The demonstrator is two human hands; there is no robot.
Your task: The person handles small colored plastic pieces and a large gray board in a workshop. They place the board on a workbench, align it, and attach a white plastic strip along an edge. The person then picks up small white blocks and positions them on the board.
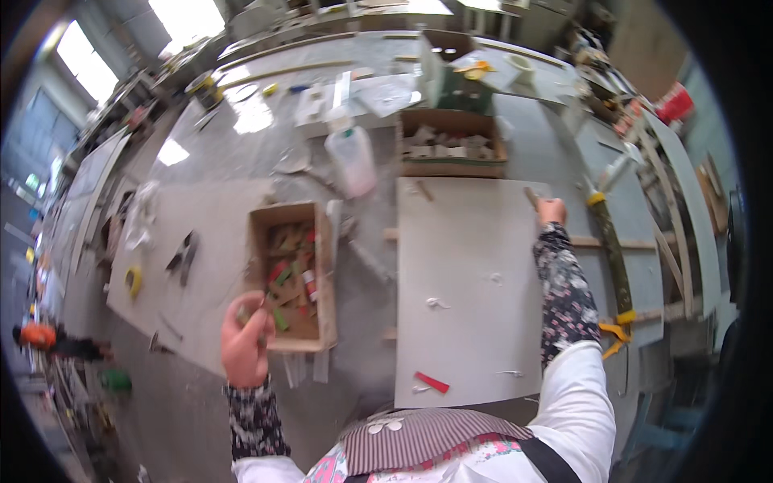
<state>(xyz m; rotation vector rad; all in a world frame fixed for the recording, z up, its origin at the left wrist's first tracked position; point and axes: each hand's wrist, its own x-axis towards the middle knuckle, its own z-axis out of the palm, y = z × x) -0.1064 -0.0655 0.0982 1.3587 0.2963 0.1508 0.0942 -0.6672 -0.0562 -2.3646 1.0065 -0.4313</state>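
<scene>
Grey tabletop [250, 165], cluttered room [157, 410]: right hand [551, 212] pinches a strip [531, 197], left hand's [247, 342] grip unclear.

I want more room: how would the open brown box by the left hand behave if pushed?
The brown box would probably slide rather than tip, looking low and broad. Its loose coloured pieces would likely shift, and might spill if tilted, since the top is open.

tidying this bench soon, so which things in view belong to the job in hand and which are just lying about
Apparently in use:
white panel, bearing white dabs and a red strip
brown strip in the right hand
box of coloured strips, by the left hand

Probably just lying about:
dark tool
yellow tape roll
crumpled plastic
</scene>
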